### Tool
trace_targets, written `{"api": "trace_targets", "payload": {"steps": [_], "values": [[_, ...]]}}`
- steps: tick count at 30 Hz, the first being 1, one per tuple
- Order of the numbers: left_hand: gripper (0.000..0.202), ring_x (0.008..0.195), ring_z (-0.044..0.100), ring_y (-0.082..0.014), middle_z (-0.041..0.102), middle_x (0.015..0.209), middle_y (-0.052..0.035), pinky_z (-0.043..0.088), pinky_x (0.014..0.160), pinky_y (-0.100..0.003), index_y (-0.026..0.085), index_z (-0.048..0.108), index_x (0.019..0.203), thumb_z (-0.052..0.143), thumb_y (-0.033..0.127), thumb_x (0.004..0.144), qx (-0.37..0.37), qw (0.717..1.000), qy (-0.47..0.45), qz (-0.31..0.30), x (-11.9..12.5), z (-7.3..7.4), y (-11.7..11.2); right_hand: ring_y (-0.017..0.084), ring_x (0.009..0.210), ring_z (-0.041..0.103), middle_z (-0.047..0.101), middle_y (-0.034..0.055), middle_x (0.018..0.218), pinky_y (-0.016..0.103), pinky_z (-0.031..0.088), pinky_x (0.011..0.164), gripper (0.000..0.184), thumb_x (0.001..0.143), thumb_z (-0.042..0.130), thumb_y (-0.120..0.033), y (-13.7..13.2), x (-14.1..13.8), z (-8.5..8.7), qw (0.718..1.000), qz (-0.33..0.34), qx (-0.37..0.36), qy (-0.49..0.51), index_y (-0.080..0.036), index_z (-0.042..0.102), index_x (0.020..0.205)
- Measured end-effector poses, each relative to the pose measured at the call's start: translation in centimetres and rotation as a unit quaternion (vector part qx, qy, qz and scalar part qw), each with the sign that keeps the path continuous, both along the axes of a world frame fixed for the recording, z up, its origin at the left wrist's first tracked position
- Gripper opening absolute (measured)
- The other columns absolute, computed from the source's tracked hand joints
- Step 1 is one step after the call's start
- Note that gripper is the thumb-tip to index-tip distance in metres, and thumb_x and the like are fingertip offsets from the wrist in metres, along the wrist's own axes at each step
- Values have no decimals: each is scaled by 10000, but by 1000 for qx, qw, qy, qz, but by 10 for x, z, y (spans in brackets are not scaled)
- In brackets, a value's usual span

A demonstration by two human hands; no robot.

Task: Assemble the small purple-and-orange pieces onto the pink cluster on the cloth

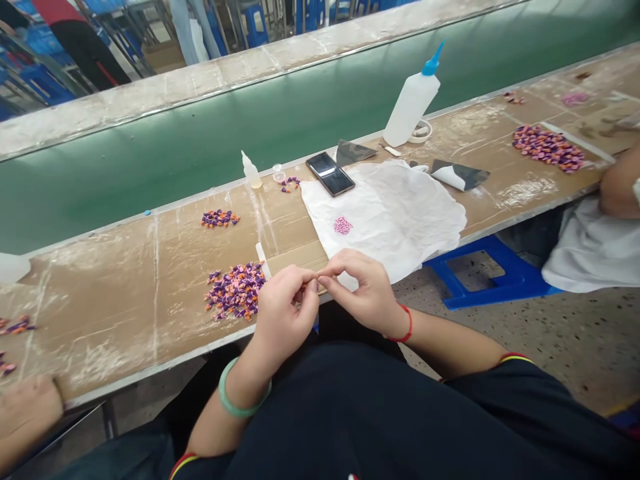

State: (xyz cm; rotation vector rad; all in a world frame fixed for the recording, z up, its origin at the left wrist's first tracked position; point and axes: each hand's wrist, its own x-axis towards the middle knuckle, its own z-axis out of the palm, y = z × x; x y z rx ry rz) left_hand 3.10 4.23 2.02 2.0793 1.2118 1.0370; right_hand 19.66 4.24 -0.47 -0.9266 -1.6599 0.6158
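My left hand (287, 310) and my right hand (361, 288) meet fingertip to fingertip over the table's near edge. Both are closed in a pinch, and whatever sits between the fingers is too small and covered to make out. Left of my left hand lies a heap of small purple, orange and pink pieces (234, 291), with a white stick (263, 260) beside it. Beyond my right hand a white cloth (395, 213) is spread out, bearing a little patch of tiny pink pieces (343, 225).
A phone (331, 175) rests on the cloth's far corner. Behind stand a large white bottle (413, 107) with a blue nozzle and a small dropper bottle (251, 172). More pieces (547, 148) are heaped at right. Co-workers' arms (30, 413) show at both sides. A green belt (175, 147) runs beyond.
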Motion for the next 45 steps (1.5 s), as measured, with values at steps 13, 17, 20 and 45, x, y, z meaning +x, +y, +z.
{"api": "trace_targets", "payload": {"steps": [13, 17, 20, 45], "values": [[207, 532, 500, -99, 635, 664, -13, 380, 500, -233, 164, 695, 803, 683, 370, 808, -277, 927, -247, 48, 8, -17, 5, 144, 653, 614, 664, -12, 728, 270, 529, 624, 198, 879, 719, -407, 1, -15, -35, 925, 54, -233, 294, -218, 672, 845], [380, 456, 368, -42, 540, 586, 24, 262, 437, -197, 142, 652, 736, 808, 483, 677, -384, 851, -357, 32, 11, -24, 10, 156, 645, 628, 678, -5, 723, 286, 545, 617, 196, 870, 735, -404, 2, -15, -36, 933, 45, -227, 276, -221, 687, 819], [419, 446, 335, -28, 510, 568, 39, 228, 427, -187, 137, 630, 717, 840, 489, 633, -413, 823, -388, 22, 14, -28, 10, 156, 625, 625, 671, -5, 698, 280, 536, 591, 147, 880, 712, -350, 0, -16, -34, 952, 11, -188, 240, -219, 692, 816], [156, 493, 437, -90, 528, 555, 26, 359, 495, -211, 171, 570, 632, 557, 219, 780, -123, 982, -121, 82, 4, -27, 2, 116, 584, 504, 563, -27, 638, 232, 413, 562, 120, 819, 541, -187, 9, -6, -4, 984, 64, -169, -16, -191, 544, 699]]}}
